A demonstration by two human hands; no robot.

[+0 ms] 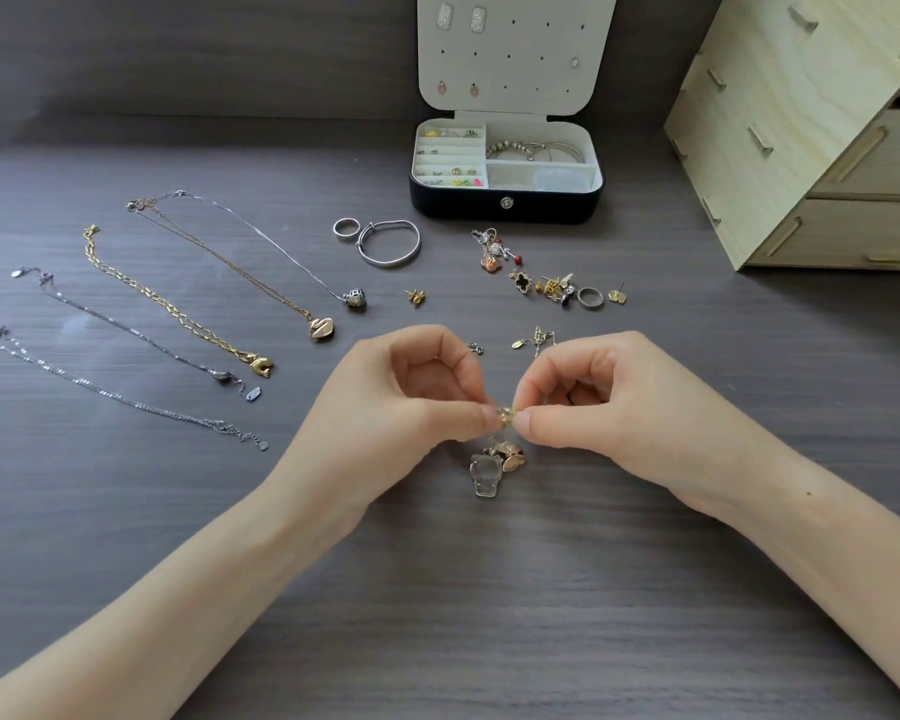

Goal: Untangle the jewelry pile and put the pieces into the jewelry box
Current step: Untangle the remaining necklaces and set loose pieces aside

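Gold tangled pieces (505, 414) sit pinched between thumb and forefinger of both the left hand (417, 407) and right hand (609, 402), near centre; the open jewelry box (463, 206) stands far behind.

Black jewelry box (463, 209), apparently gold charm cluster (513, 456)

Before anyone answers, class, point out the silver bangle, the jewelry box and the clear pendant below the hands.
silver bangle (388, 261): head view, its lower band.
jewelry box (458, 208): head view, its dark front wall.
clear pendant (484, 478): head view, middle of its glassy body.
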